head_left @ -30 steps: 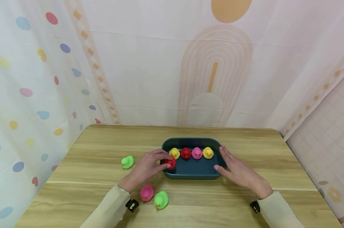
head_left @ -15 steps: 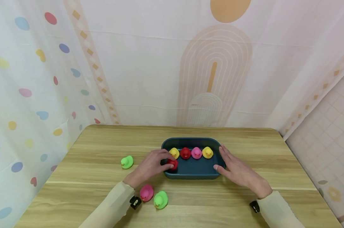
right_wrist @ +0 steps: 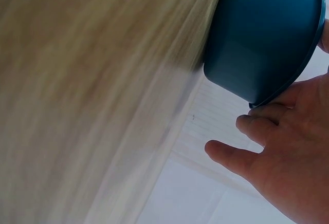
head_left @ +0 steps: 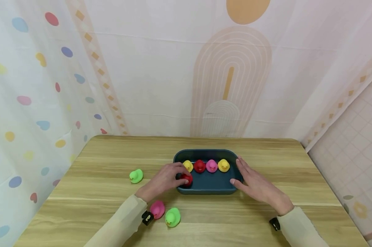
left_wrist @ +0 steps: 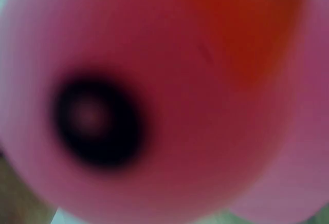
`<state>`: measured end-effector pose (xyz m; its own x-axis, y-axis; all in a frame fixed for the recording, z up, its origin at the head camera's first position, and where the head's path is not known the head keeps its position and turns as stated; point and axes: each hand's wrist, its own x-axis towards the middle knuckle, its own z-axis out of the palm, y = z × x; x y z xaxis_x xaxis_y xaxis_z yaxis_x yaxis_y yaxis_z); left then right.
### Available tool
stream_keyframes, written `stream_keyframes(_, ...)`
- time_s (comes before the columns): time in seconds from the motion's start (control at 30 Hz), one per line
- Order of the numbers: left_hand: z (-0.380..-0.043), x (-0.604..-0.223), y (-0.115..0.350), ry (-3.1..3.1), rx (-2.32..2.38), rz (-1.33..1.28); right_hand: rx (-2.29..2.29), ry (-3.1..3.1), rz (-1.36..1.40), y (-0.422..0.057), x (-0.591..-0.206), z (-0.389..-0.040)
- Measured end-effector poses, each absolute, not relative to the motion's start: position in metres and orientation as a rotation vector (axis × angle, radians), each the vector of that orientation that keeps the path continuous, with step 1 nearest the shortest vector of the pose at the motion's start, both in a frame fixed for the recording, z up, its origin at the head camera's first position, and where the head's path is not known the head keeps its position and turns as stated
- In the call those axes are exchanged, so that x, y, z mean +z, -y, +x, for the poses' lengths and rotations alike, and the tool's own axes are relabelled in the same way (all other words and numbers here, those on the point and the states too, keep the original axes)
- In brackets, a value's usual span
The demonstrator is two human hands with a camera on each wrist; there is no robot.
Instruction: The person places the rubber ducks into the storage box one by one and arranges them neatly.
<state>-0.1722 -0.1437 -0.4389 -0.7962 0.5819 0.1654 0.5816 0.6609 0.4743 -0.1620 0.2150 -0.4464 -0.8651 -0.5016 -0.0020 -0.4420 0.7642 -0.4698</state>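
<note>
In the head view my left hand (head_left: 168,178) reaches over the left end of a dark blue tray (head_left: 210,191) and pinches a red rubber duck (head_left: 188,179) in its front left corner. Behind that duck stands a row: a yellow duck (head_left: 188,166), a second red duck (head_left: 199,166), a pink duck (head_left: 212,166) and another yellow duck (head_left: 224,165). My right hand (head_left: 258,181) rests on the tray's right end with its fingers stretched out, the thumb over the rim. The right wrist view shows those fingers against the tray's outer wall (right_wrist: 262,34).
Left of the tray lies a green duck (head_left: 136,176). In front of it are a pink duck (head_left: 157,209), close beside the left wrist's camera, and another green duck (head_left: 172,217). That pink duck's head (left_wrist: 169,131) fills the left wrist view. A patterned curtain (head_left: 161,85) hangs behind the wooden table (head_left: 235,219).
My left hand has moved slightly right and forward with the red duck, which sits a little further inside the tray. My right hand stays at the tray's right end.
</note>
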Motion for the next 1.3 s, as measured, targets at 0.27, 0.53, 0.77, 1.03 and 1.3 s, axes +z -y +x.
stream_keyframes(0.27, -0.174, -0.437, 0.141, -2.831, 0.780, 0.937, -0.722, -2.826, -0.761, -0.214, -0.447, -0.161)
stream_keyframes(0.53, -0.176, -0.434, 0.139, -2.792, 0.771, 0.889, -0.717, -2.829, -0.764, -0.213, -0.447, -0.160)
stream_keyframes(0.77, -0.177, -0.434, 0.138, -2.773, 0.789, 0.842, -0.716, -2.830, -0.764, -0.213, -0.447, -0.161)
stream_keyframes(1.03, -0.173, -0.434, 0.140, -2.790, 0.773, 0.904, -0.721, -2.820, -0.758, -0.213, -0.446, -0.161)
stream_keyframes(1.3, -0.160, -0.427, 0.149, -2.857, 0.917, 0.941, -0.724, -2.819, -0.752, -0.214, -0.444, -0.160)
